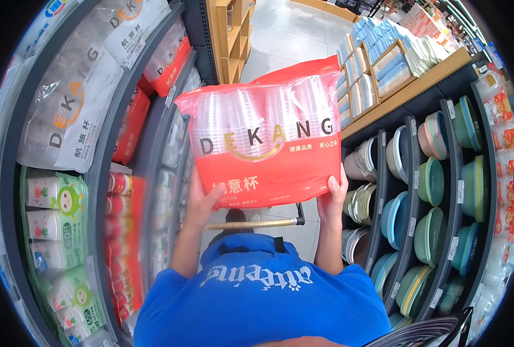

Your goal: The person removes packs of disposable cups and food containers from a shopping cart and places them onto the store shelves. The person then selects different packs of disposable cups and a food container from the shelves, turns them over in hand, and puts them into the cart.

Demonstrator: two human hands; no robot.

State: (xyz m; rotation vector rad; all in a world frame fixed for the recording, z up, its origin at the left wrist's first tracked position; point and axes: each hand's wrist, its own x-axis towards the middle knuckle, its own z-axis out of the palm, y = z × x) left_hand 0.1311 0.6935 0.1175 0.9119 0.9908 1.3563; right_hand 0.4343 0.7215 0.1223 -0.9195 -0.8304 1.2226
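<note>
A large red and clear bag of plastic cups (pixel 268 168), printed DEKANG, is held up in front of my chest. Stacks of clear cups show through its upper half. My left hand (pixel 202 196) grips the lower left edge, with the thumb on the front and the other fingers hidden behind. At the lower right edge my right hand (pixel 332 196) holds it the same way, thumb in front. Below the bag a cart handle (pixel 254 224) crosses in front of my blue shirt; neither hand touches it.
Shelves on the left carry white DEKANG cup bags (pixel 66 110), red cup bags (pixel 131 127) and green packs of paper cups (pixel 54 202). On the right, a dark rack holds stacked plastic basins (pixel 430 237). Folded towels (pixel 378 40) lie on a wooden display (pixel 407 87) behind.
</note>
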